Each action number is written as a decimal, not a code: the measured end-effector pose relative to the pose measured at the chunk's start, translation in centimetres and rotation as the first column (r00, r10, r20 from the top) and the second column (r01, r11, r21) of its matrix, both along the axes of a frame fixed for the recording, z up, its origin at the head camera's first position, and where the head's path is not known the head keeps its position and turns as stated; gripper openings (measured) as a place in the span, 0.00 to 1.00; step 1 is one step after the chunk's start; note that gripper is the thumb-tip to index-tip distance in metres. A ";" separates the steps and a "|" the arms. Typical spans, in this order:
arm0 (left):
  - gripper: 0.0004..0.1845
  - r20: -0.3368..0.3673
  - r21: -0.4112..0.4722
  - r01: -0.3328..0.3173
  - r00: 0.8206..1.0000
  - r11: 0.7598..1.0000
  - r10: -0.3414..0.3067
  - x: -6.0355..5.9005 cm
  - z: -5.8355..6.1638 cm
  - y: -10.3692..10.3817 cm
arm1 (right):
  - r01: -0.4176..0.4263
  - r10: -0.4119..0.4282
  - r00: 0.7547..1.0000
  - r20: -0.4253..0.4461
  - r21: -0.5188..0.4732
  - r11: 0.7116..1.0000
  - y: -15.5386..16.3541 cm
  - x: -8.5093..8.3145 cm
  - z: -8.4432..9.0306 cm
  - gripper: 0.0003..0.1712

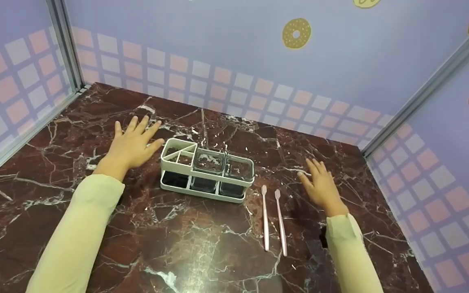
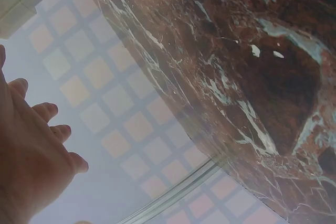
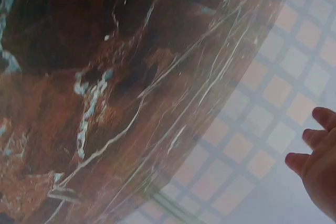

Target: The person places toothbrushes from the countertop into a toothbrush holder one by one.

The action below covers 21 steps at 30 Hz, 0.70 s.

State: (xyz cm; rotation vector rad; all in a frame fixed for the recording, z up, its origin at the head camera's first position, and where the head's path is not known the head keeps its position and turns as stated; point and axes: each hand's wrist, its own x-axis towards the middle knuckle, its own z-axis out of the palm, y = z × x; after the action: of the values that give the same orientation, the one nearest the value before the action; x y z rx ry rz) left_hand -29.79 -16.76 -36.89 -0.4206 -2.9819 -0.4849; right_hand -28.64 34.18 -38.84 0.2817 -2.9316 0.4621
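Note:
My left hand [image 1: 133,144] is spread palm down, fingers straight, at the left of a pale storage rack and holds nothing. The rack [image 1: 206,196] has a divided top section at its left and two clear square cups [image 1: 239,167] beside it. To the rack's right lie two pink toothbrushes [image 1: 265,219], side by side, heads pointing away from me. Beyond them my right hand [image 1: 321,185] also holds nothing, its fingers extended. In the left wrist view the left fingers [image 2: 46,110] show at the left edge; the right fingers [image 3: 298,163] appear at the right edge of the right wrist view.
Everything stands on a dark red marbled tabletop [image 1: 145,236] with pale veins. Lilac walls [image 1: 226,44] with pink and white squares and doughnut pictures enclose it at the back and both sides. Metal posts [image 1: 65,44] mark the corners.

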 end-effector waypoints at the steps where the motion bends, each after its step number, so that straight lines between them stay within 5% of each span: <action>1: 0.37 -0.004 0.000 0.001 1.000 1.000 -0.001 0.0 0.0 0.0 | -0.008 0.008 1.000 -0.006 0.002 1.000 -0.1 0.1 -0.1 0.35; 6: 0.36 -0.007 0.003 0.005 1.000 1.000 -0.005 0.2 0.3 0.2 | -0.043 0.042 0.999 0.033 0.026 0.999 -1.0 0.9 -1.0 0.27; 10: 0.36 0.009 0.017 0.018 1.000 1.000 -0.019 0.3 0.3 0.6 | -0.064 0.063 0.982 0.178 0.001 0.998 -2.0 1.7 -1.8 0.16; 13: 0.37 0.068 0.111 0.044 0.996 0.993 -0.051 0.5 0.2 1.2 | -0.107 0.108 0.956 0.271 -0.019 0.994 -2.7 2.3 -2.2 0.14; 18: 0.41 0.203 0.401 0.049 0.969 0.915 -0.141 0.9 -0.4 1.8 | -0.175 0.166 0.940 0.298 0.002 0.985 -3.5 2.9 -2.6 0.16; 21: 0.45 0.222 0.504 0.036 0.960 0.863 -0.170 1.1 -1.2 1.9 | -0.172 0.159 0.942 0.296 0.019 0.985 -3.7 3.2 -2.8 0.15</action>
State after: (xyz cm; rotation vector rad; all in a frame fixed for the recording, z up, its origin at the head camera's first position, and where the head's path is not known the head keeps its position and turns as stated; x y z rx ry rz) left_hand -28.66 -14.87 -38.07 -0.4952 -2.9082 -1.3777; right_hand -25.44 30.47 -41.60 0.5103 -3.2265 0.5014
